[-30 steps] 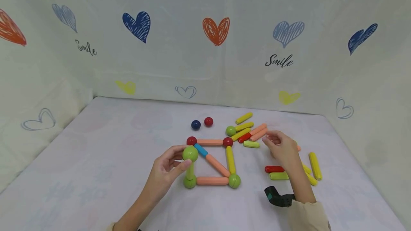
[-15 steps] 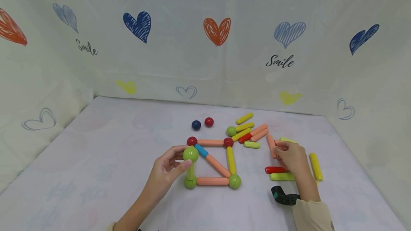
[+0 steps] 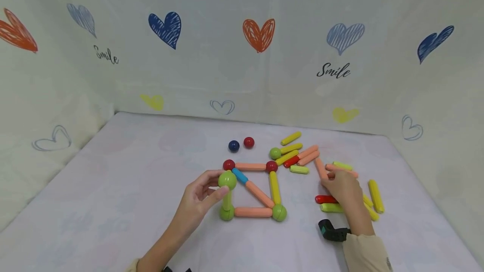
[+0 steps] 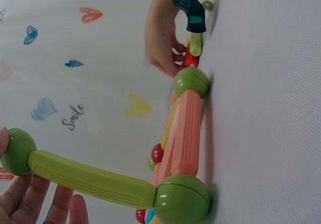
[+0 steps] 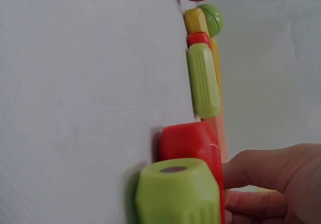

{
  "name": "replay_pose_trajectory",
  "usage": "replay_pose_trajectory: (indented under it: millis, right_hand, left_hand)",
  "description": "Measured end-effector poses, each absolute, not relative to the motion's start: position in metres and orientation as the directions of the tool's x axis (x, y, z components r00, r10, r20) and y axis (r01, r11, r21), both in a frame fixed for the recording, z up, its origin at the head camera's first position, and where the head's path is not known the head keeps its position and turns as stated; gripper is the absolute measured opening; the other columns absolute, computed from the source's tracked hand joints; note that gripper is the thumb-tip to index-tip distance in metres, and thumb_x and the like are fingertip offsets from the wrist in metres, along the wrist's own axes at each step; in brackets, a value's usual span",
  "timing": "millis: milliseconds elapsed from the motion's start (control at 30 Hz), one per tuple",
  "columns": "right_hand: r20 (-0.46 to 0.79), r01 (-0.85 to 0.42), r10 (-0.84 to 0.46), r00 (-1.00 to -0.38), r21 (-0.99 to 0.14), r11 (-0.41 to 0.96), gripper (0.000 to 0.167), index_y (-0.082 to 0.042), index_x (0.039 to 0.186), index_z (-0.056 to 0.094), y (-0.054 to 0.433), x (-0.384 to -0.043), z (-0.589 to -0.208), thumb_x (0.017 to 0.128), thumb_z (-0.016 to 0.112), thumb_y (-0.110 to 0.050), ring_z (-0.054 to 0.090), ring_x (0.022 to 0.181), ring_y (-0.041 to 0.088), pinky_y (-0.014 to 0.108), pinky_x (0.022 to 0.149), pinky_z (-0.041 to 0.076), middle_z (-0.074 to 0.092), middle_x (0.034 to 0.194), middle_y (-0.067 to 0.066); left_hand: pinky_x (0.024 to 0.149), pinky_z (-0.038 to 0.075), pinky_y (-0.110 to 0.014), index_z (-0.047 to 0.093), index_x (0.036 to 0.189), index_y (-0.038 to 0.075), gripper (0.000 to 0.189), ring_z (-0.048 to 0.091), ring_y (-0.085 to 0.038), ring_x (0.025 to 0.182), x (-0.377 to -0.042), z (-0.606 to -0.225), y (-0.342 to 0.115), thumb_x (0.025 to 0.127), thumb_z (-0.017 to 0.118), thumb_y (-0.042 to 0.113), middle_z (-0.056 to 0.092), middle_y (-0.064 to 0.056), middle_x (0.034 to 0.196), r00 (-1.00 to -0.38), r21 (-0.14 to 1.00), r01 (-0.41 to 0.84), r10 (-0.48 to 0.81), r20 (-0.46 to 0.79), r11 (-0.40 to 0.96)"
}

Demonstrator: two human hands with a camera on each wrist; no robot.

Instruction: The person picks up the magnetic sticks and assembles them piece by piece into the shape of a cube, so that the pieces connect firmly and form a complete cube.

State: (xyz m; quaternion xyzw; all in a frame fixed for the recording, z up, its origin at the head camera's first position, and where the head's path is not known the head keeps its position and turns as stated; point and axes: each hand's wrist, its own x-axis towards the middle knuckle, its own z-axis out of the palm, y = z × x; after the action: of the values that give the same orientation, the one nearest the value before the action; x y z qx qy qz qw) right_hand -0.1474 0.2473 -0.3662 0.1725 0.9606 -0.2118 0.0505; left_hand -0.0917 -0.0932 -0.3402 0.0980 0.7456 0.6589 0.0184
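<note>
My left hand (image 3: 202, 196) pinches a green ball (image 3: 227, 180) on top of an upright light green magnetic rod (image 4: 93, 178). That rod stands on another green ball (image 4: 181, 200), a corner of a flat frame of pink rods (image 3: 253, 212), a yellow rod (image 3: 274, 188) and balls. A blue-and-pink diagonal (image 3: 255, 190) crosses the frame. At the right, my right hand (image 3: 345, 188) pinches the near end of a pink magnetic rod (image 3: 320, 167), whose far end lies by other pink rods. In the right wrist view its curled fingers are partly hidden behind a red rod (image 5: 190, 141).
A blue ball (image 3: 234, 146) and a red ball (image 3: 248, 142) lie behind the frame. Several yellow, red and pink rods (image 3: 308, 157) lie beyond its right corner. More rods, including a yellow one (image 3: 376, 196), surround the right hand. A printed cloth backdrop (image 3: 295, 87) stands behind.
The right hand has drawn back and to the right from the far rods, uncovering the pink rod at its fingertips. The left hand keeps its hold on the green ball.
</note>
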Motion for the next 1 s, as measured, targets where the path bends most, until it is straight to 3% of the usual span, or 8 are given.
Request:
replay_pose_trajectory:
  millis: [100,333,633,800,1000]
  right_hand:
    - [-0.173,0.36,0.316,-0.933,-0.411,0.838,0.04,0.008,0.115,0.057,0.248,-0.146,-0.366,0.088,0.057,-0.02,0.051,0.065,0.019,0.025,0.054,0.038,0.061,0.092,0.018]
    - [-0.135,0.272,0.237,-0.962,-0.545,0.793,0.048,0.005,0.128,0.049,0.254,-0.144,-0.357,0.091,0.051,-0.025,0.049,0.073,0.021,0.025,0.058,0.041,0.057,0.105,0.022]
    - [0.036,-0.042,-0.025,-0.999,-0.658,0.751,0.04,0.002,0.118,0.055,0.238,-0.131,-0.325,0.093,0.056,-0.029,0.049,0.084,0.021,0.024,0.065,0.044,0.059,0.095,0.011]
    - [0.092,-0.201,-0.196,-0.976,-0.719,0.665,0.029,-0.002,0.111,0.059,0.222,-0.119,-0.308,0.091,0.06,-0.023,0.053,0.072,0.017,0.023,0.058,0.046,0.06,0.089,0.008]
    - [0.183,-0.356,-0.333,-0.925,-0.722,0.593,0.02,-0.011,0.107,0.063,0.203,-0.109,-0.295,0.089,0.063,-0.02,0.053,0.075,0.01,0.023,0.061,0.047,0.06,0.085,0.0]
  left_hand:
    - [0.081,0.048,-0.02,0.058,0.118,0.01,0.032,0.057,-0.016,0.099,-0.092,-0.34,-0.093,0.088,0.064,0.02,0.06,-0.006,0.11,-0.982,0.988,0.102,0.17,0.081,0.116]
    - [0.081,0.047,-0.02,0.059,0.116,0.01,0.03,0.056,-0.018,0.099,-0.092,-0.335,-0.092,0.089,0.062,0.024,0.061,-0.006,0.106,-0.985,0.991,0.055,0.169,0.034,0.122]
    - [0.078,0.049,-0.024,0.062,0.11,0.008,0.026,0.055,-0.017,0.088,-0.091,-0.333,-0.091,0.092,0.058,0.026,0.061,-0.006,0.097,-0.991,0.986,0.016,0.135,-0.006,0.168]
    - [0.077,0.049,-0.023,0.061,0.109,0.008,0.024,0.055,-0.018,0.088,-0.092,-0.333,-0.092,0.093,0.055,0.025,0.06,-0.007,0.097,-0.991,0.984,0.036,0.137,0.012,0.173]
    - [0.08,0.049,-0.025,0.059,0.11,0.007,0.023,0.055,-0.018,0.09,-0.091,-0.331,-0.091,0.094,0.053,0.022,0.059,-0.008,0.099,-0.99,0.988,0.032,0.14,0.011,0.15]
